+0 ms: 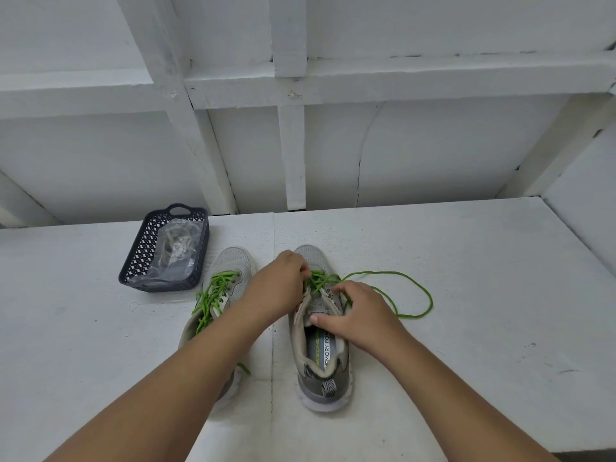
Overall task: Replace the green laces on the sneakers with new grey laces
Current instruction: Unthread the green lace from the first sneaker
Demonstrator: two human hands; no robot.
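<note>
It looked like a plain storage or utility corner, perhaps of a home. A white-painted bench (433,261) ran below a wall of white panels and framing (293,85). A dark plastic basket (140,258) and a pair of grey sneakers (320,361) stood on it.

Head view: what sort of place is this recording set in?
Probably a plain workshop or utility space, not a furnished room: a white-painted work surface against a white wall with exposed framing, bare but for two sneakers and a small dark plastic basket.
</note>
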